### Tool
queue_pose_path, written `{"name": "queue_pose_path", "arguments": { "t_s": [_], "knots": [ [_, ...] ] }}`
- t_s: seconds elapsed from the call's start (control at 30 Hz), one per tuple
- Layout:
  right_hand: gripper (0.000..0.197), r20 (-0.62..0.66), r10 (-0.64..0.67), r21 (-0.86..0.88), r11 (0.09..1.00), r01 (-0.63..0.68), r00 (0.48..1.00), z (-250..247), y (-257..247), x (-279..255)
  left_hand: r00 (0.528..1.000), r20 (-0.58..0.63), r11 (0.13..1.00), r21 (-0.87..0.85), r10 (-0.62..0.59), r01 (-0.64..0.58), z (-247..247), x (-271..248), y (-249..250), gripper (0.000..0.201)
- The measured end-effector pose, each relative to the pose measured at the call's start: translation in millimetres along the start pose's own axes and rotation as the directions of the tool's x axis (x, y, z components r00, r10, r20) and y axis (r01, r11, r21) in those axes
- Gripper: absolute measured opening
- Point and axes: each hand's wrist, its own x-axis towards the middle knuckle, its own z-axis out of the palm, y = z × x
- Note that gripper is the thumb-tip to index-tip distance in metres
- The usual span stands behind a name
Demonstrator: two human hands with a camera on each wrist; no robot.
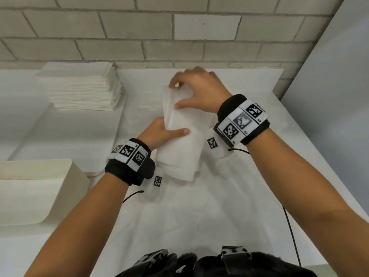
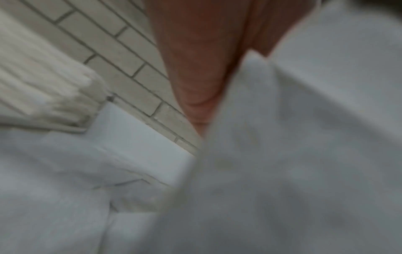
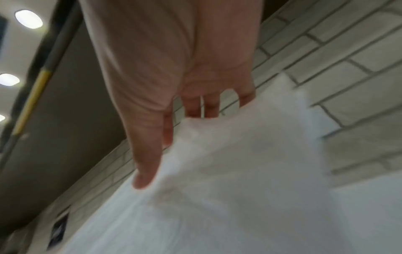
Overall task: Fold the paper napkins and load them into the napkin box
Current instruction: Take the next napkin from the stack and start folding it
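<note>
Two hands work one white napkin (image 1: 179, 140) above the middle of the white-covered desk (image 1: 229, 206). The left hand (image 1: 159, 132) grasps the napkin's near part, thumb lying across its top and fingers hidden beneath. The right hand (image 1: 197, 88) pinches the far end, fingertips curled over the upper edge and thumb pressed on the face; the right wrist view shows the sheet (image 3: 239, 171) meeting the fingers (image 3: 202, 108), though blurred. A stack of napkins (image 1: 79, 86) sits at the far left against the brick wall (image 1: 179, 37). The cream napkin box (image 1: 40, 188) stands near left, well apart from the held napkin.
</note>
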Motion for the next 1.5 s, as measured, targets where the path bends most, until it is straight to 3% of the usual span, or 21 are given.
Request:
{"name": "queue_pose_path", "arguments": {
  "t_s": [0.07,0.1,0.13,0.17,0.23,0.27,0.4,0.53,0.63,0.73,0.83,0.9,1.03,1.13,1.33,1.4,1.5],
  "knots": [
    [0.073,-0.180,0.166,0.304,0.947,-0.106,0.970,6.2,12.9,-7.8,0.998,-0.053,0.989,-0.147,-0.028,0.020,-3.6,-0.9,-3.6,0.032],
    [0.079,-0.207,0.296,0.502,0.850,-0.158,0.933,11.4,18.8,-12.8,0.996,-0.082,0.977,-0.213,-0.036,0.018,-5.9,-0.1,-5.2,0.030],
    [0.082,-0.130,0.420,0.660,0.712,-0.238,0.898,17.2,21.5,-18.2,0.993,-0.104,0.963,-0.269,-0.051,0.021,-7.8,0.4,-5.9,0.027],
    [0.080,0.025,0.485,0.750,0.569,-0.337,0.874,24.5,22.5,-23.4,0.991,-0.122,0.946,-0.325,-0.063,0.021,-8.7,2.3,-7.0,0.025],
    [0.067,0.300,0.442,0.798,0.369,-0.476,0.846,41.7,22.1,-30.2,0.989,-0.131,0.916,-0.401,-0.068,0.010,-7.2,5.0,-7.4,0.026],
    [0.058,0.349,0.396,0.809,0.330,-0.486,0.850,48.9,20.4,-30.8,0.990,-0.128,0.907,-0.421,-0.066,0.006,-5.4,6.0,-7.7,0.029],
    [0.045,0.315,0.262,0.805,0.435,-0.403,0.912,63.1,13.3,-25.7,0.991,-0.122,0.914,-0.407,-0.049,-0.005,0.2,9.4,-8.4,0.033],
    [0.047,0.335,0.173,0.761,0.530,-0.374,0.926,59.5,12.2,-22.5,0.988,-0.146,0.912,-0.410,-0.055,-0.010,-2.8,12.8,-11.3,0.039],
    [0.052,0.350,0.189,0.721,0.572,-0.392,0.918,59.3,19.3,-20.8,0.982,-0.172,0.917,-0.400,-0.082,0.007,-6.9,16.3,-15.2,0.040],
    [0.061,0.349,0.374,0.590,0.625,-0.511,0.860,67.4,42.4,-29.8,0.932,-0.337,0.909,-0.415,-0.131,-0.022,-26.4,19.0,-20.6,0.034],
    [0.077,0.490,0.473,0.084,0.811,-0.579,0.733,92.5,63.0,-48.9,0.884,-0.434,0.915,-0.403,-0.174,-0.019,-50.8,16.4,-35.9,0.042],
    [0.086,0.528,0.529,-0.111,0.818,-0.564,0.664,107.5,63.4,-54.9,0.880,-0.428,0.919,-0.394,-0.204,0.021,-55.7,12.5,-47.1,0.042],
    [0.080,0.546,0.512,-0.004,0.793,-0.609,0.663,111.4,56.6,-43.8,0.898,-0.373,0.915,-0.397,-0.234,0.074,-49.8,9.2,-57.8,0.043],
    [0.073,0.537,0.538,0.118,0.715,-0.689,0.650,107.6,61.9,-41.1,0.900,-0.376,0.913,-0.404,-0.220,0.054,-50.9,10.0,-54.4,0.045],
    [0.049,0.351,0.606,0.287,0.657,-0.697,0.714,96.5,80.0,-42.9,0.895,-0.392,0.917,-0.397,-0.216,0.047,-52.9,13.1,-50.1,0.046],
    [0.044,0.332,0.611,0.336,0.636,-0.695,0.719,94.3,80.9,-40.1,0.897,-0.377,0.915,-0.397,-0.232,0.069,-48.6,13.9,-49.5,0.040],
    [0.035,0.361,0.610,0.233,0.674,-0.701,0.705,99.0,82.0,-38.0,0.905,-0.339,0.911,-0.398,-0.258,0.110,-40.7,15.3,-49.6,0.019]
  ]
}}
